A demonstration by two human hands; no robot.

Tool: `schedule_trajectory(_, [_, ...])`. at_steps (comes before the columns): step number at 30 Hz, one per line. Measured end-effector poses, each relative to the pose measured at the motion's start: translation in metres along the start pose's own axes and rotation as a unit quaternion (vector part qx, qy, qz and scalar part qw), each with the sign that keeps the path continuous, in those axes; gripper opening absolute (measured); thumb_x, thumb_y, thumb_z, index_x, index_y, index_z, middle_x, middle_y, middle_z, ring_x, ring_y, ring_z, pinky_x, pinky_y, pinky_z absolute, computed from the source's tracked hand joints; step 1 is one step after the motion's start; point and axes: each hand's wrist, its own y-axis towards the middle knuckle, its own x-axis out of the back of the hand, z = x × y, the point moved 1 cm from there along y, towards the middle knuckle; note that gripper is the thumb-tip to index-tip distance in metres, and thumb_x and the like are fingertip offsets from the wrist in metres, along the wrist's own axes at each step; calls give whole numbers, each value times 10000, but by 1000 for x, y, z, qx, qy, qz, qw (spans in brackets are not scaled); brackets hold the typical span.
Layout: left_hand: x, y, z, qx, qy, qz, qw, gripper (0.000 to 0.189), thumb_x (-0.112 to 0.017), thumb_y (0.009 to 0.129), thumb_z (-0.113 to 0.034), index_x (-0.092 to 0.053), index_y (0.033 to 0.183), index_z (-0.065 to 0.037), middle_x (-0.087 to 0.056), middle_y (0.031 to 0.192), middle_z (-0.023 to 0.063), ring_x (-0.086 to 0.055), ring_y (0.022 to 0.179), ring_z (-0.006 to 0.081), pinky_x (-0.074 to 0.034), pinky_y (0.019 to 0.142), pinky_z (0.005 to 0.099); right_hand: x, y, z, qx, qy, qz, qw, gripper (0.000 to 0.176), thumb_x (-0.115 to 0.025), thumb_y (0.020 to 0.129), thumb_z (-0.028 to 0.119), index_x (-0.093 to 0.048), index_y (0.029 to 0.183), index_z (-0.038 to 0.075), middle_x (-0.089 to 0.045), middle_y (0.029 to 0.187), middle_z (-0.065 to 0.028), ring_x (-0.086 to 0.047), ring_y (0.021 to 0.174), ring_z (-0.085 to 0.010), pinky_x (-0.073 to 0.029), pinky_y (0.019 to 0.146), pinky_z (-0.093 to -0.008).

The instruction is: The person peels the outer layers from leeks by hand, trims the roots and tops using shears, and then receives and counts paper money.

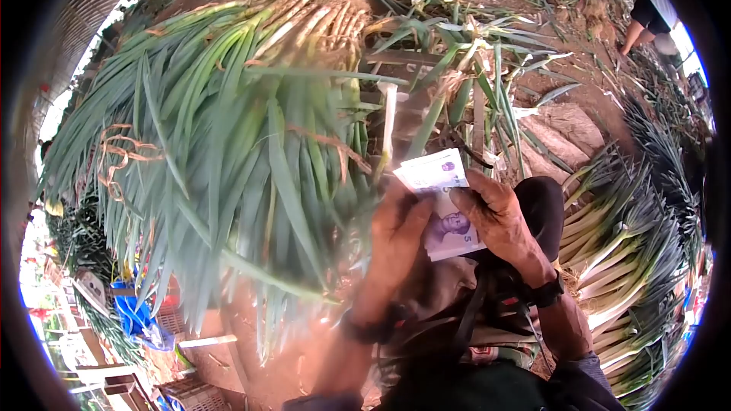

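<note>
A small stack of banknotes (454, 232), purple-grey with a printed portrait and a figure 5, is held in front of my lap. My left hand (397, 221) grips its left side, the thumb lying across the notes. On the other side my right hand (495, 217) pinches the notes between thumb and fingers. Some notes (435, 170) fan out above the thumbs. Close to my left hand spreads a big heap of long green onions (228, 152), their leaves hanging toward me.
More green onions (617, 259) lie in a pile at my right. Loose stalks and trimmings (472, 53) litter the dirt floor ahead. Blue plastic bags (137, 316) and a crate (194, 394) are at lower left. Another person's arm (633, 34) shows at upper right.
</note>
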Motion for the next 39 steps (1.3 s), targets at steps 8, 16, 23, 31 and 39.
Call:
schedule_trajectory(8, [17,-15,7,70,-47,-39,996,227,-602,931,32,-667,1144,-8,-687,904,29,-600,723,61,-469,624,195,1,-7,-12,7,-29,36,999,260,-627,965,65,-622,1211,-18,-657,1007,-67,-598,919,-108,-509,814,-270])
schedule_trajectory(16, [27,-26,11,72,16,-34,997,202,-573,915,18,-663,1093,-6,-693,1018,58,-634,937,118,-508,810,253,-3,-10,-11,-6,52,52,997,162,-591,941,7,-677,1074,-22,-716,995,-74,-661,941,-129,-517,848,-267])
schedule_trajectory(23, [27,-34,-9,62,212,-5,975,321,-490,952,-22,-604,1250,9,-668,1187,147,-647,1103,263,-515,931,335,-2,-17,-6,10,4,63,998,269,-525,885,-116,-678,1073,-1,-712,1006,-93,-682,944,-182,-531,846,-285])
schedule_trajectory(31, [21,-43,1,170,-48,10,984,440,-577,902,41,-567,1336,-28,-657,1195,80,-611,1092,162,-483,968,307,-3,-17,-5,151,-206,101,962,472,-571,733,-165,-672,1147,37,-667,925,-117,-679,845,-301,-546,760,-338])
schedule_trajectory(39, [26,-44,12,127,-40,11,991,351,-587,969,-20,-516,1312,-6,-622,1108,72,-595,996,129,-490,867,271,2,-21,20,-53,-44,65,995,370,-592,868,-108,-624,1216,12,-649,934,-98,-633,784,-162,-503,682,-279])
